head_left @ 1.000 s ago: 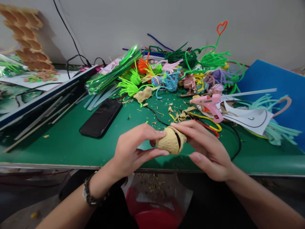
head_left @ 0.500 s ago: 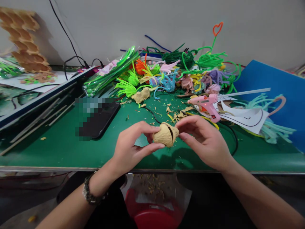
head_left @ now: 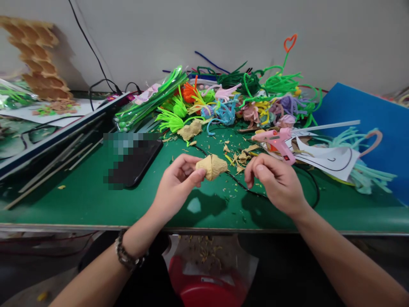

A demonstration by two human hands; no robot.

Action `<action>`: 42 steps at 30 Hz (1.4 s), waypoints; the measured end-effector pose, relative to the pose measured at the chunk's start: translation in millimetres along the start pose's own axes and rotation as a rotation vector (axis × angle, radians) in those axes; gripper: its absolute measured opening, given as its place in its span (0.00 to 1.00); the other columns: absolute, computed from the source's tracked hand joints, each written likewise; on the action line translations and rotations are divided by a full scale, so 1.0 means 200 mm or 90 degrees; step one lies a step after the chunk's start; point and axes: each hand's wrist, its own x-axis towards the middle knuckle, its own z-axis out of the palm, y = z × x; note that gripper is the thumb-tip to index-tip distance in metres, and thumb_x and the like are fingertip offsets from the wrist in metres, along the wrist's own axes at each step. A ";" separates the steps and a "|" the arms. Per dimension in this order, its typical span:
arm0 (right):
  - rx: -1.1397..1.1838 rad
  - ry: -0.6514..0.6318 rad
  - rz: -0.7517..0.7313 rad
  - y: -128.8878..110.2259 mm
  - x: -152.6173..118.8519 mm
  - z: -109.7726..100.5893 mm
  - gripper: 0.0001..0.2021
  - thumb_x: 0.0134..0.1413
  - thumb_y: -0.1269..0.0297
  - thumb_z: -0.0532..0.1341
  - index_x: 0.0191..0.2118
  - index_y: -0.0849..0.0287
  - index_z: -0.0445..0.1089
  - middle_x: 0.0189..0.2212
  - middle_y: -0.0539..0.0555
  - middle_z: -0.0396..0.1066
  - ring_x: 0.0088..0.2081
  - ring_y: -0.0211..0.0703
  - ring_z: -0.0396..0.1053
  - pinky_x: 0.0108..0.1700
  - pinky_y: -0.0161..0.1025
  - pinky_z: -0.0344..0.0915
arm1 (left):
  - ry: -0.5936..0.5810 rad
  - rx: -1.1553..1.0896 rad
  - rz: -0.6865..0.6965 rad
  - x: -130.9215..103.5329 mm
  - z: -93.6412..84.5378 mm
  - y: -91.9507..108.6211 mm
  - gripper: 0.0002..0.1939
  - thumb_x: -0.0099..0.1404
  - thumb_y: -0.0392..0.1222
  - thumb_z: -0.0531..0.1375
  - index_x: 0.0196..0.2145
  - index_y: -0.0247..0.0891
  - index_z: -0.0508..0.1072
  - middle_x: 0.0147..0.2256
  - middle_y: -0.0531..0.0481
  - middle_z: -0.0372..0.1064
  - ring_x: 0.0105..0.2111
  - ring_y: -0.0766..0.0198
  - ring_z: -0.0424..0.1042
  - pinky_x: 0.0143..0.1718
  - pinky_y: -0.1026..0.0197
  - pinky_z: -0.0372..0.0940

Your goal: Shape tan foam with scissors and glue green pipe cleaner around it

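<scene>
A tan, rough-textured piece (head_left: 216,166) made of two cup-like parts is pinched at its left end by my left hand (head_left: 180,182), above the green table. A thin seam shows where the two parts meet. My right hand (head_left: 277,182) is off to the right, apart from the piece, with its fingers curled in and the thumb against them; nothing shows in it. Behind it lies a pink glue gun (head_left: 277,143) on papers. Tan scraps (head_left: 242,157) are scattered beyond the hands.
Bundles of coloured pipe cleaners (head_left: 223,106) line the back by the wall. At left are a black phone (head_left: 143,162), thin sticks (head_left: 53,170) and a tan moulded tray (head_left: 41,59). A blue board (head_left: 345,106) leans at right; a black cable crosses the table.
My right hand has let go of the tan piece and moved right, its fingers curling. The gap between the two parts has closed to a seam, and the piece is slightly higher and further left.
</scene>
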 end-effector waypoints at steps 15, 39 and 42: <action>-0.078 -0.058 -0.001 0.01 0.00 0.03 0.08 0.55 0.68 0.52 0.27 0.60 0.63 0.20 0.47 0.65 0.19 0.29 0.64 0.22 0.28 0.62 | -0.057 -0.093 -0.170 0.00 0.02 -0.04 0.16 0.53 0.50 0.62 0.26 0.35 0.64 0.17 0.58 0.63 0.16 0.75 0.61 0.18 0.71 0.55; -0.137 -0.017 -0.275 -0.02 -0.03 0.04 0.12 0.47 0.68 0.62 0.40 0.59 0.65 0.35 0.54 0.68 0.37 0.37 0.68 0.36 0.36 0.69 | -0.074 0.643 0.641 -0.03 -0.04 -0.02 0.11 0.62 0.43 0.54 0.40 0.33 0.64 0.32 0.44 0.72 0.31 0.64 0.72 0.31 0.65 0.67; -0.174 -0.016 -0.336 -0.03 -0.03 0.03 0.13 0.48 0.69 0.61 0.42 0.59 0.64 0.35 0.55 0.68 0.39 0.38 0.68 0.40 0.36 0.69 | -0.091 0.624 0.667 -0.04 -0.05 -0.02 0.11 0.62 0.41 0.55 0.41 0.32 0.63 0.31 0.44 0.72 0.31 0.67 0.71 0.30 0.67 0.67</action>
